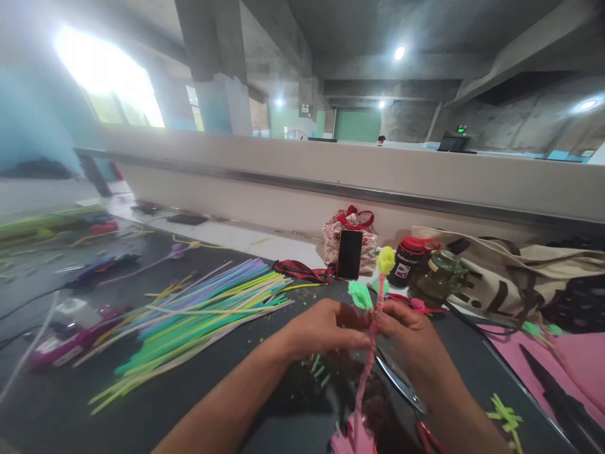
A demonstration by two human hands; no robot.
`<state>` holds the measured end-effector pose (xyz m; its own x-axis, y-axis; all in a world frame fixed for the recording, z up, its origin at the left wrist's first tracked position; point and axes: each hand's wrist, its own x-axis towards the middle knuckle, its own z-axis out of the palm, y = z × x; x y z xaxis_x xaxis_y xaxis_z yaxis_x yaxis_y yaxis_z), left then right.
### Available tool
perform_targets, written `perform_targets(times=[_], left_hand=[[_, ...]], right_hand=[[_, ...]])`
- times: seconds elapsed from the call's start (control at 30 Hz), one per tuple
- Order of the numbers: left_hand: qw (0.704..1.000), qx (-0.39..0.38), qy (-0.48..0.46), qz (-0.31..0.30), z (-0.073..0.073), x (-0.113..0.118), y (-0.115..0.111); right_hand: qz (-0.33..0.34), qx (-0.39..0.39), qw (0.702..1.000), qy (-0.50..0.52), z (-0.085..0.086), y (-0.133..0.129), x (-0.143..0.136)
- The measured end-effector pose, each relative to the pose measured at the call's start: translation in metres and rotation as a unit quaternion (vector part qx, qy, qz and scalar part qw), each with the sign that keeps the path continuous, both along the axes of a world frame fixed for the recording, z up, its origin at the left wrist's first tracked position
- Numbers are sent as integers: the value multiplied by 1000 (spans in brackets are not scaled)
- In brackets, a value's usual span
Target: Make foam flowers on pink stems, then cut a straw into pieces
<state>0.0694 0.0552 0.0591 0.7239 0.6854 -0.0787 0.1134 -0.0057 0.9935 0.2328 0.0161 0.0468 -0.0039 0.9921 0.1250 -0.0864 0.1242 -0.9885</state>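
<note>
Flower (pixel 370 350) stands nearly upright above the black table (pixel 269 413), its yellow head (pixel 386 260) uppermost. Left hand (pixel 321 325) and right hand (pixel 409 328) both pinch the pink stem (pixel 362 386) below the head. Pipe cleaners (pixel 203 325) lie left of the left hand; a phone (pixel 348 253) leans against a bag (pixel 331 222) behind.

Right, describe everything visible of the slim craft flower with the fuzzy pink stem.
The slim craft flower looks made of pipe cleaners: a fuzzy pink stem, a rounded yellow tuft on top, and mint-green tufts beside the stem. It stands nearly upright, leaning slightly right in view, with the left hand and right hand at its stem. Its lower end meets pink material; whether they are joined is unclear.
</note>
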Motion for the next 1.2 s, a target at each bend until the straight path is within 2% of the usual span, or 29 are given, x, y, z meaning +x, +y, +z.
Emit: perform_targets(times=[0.13,0.23,0.43,0.67,0.93,1.07,1.2], left_hand=[[991,-33,-129,1,11,-3,9],[982,-48,-183,14,11,2,12],[979,-37,-200,29,5,5,12],[980,-35,-194,28,7,4,10],[981,-21,-193,23,12,3,7],[978,-30,-207,14,12,3,7],[976,-19,-214,27,10,5,6]], right_hand=[[13,-1,999,-34,10,-6,3],[23,-1,999,-39,13,-9,4],[35,13,997,-74,15,-10,5],[30,15,995,-99,19,-10,4],[26,28,992,-118,13,-8,5],[-1,51,980,-191,14,-7,7],[-30,111,948,-296,9,-2,12]])
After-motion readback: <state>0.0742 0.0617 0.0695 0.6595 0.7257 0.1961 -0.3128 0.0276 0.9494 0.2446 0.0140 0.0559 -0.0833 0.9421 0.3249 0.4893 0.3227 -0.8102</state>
